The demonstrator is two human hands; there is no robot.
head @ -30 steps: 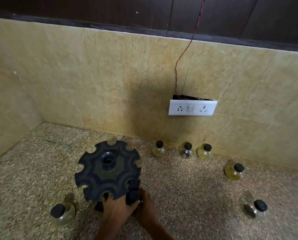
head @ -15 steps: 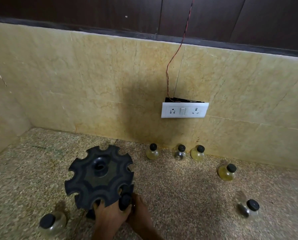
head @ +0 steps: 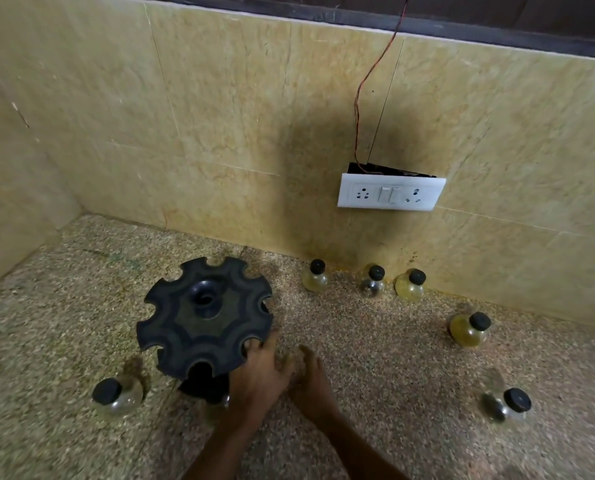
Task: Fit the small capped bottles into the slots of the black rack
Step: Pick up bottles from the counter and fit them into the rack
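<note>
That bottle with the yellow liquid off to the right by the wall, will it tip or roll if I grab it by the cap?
The yellow bottle looks round-bellied with a narrow neck, so it would probably roll if knocked over. It looks like smooth glass, likely slippery and breakable on the stone counter.

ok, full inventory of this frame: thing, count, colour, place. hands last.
black rack: 1, black, round with notched slots, on the counter left of centre.
capped bottles: 6 in clear view, glass with black caps. Three in a row at the wall, one further right, one near right, one near left.
counter: 1, speckled stone.
wall: beige tiles, behind the counter.
socket plate: 1, white, on the wall.
wire: 1, red, running up from the socket plate.
left hand: at the rack's near right edge; blurred, grip unclear.
right hand: just right of the left hand, on or just above the counter.
</note>
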